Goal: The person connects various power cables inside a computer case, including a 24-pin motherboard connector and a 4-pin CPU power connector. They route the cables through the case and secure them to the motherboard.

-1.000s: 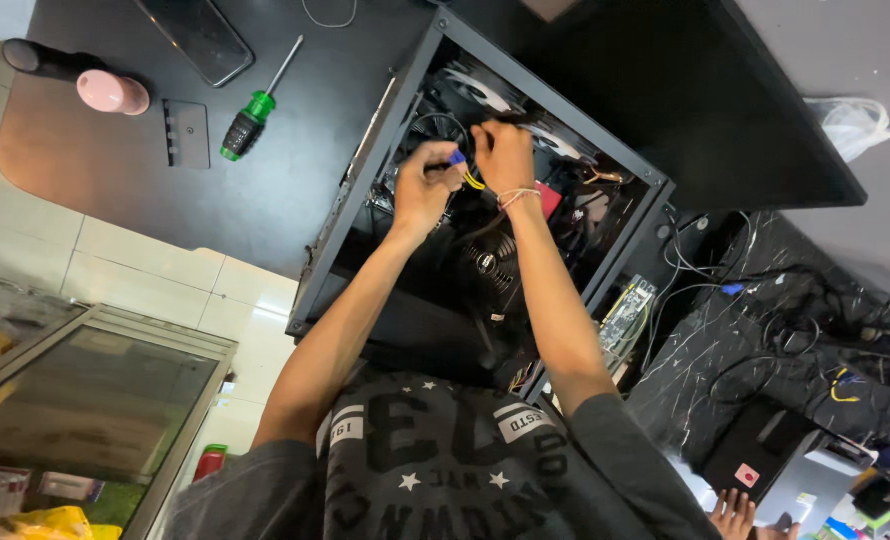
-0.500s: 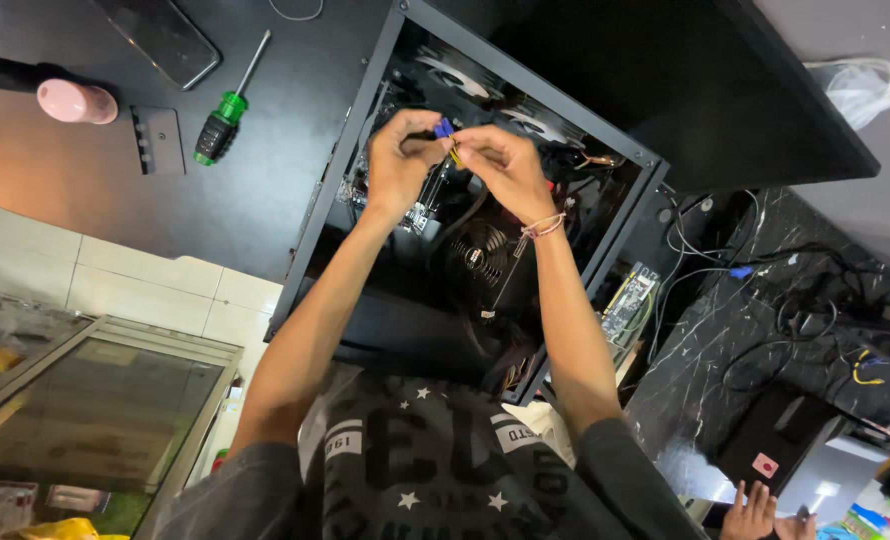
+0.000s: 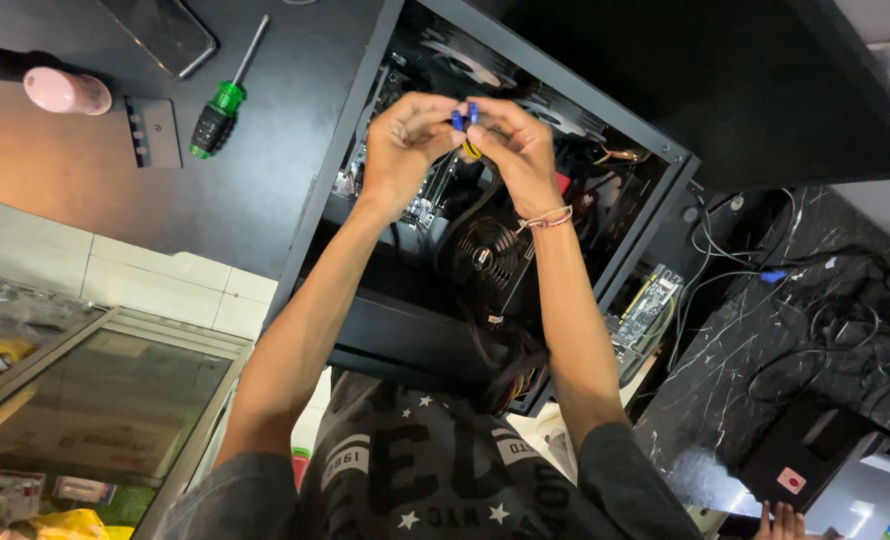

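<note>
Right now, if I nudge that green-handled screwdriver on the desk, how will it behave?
The screwdriver would probably roll, since its handle looks round and it lies flat on the smooth black desk. It looks stiff, and likely light for its size.

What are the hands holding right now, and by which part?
Both hands, the left hand and right hand, pinch small blue connectors at the end of yellow wires, fingertips on the connector bodies, above the open computer case.

Dark grey short sleeves; star-printed shirt front; thin pink cord bracelet (image 3: 546, 218) on right wrist.
</note>
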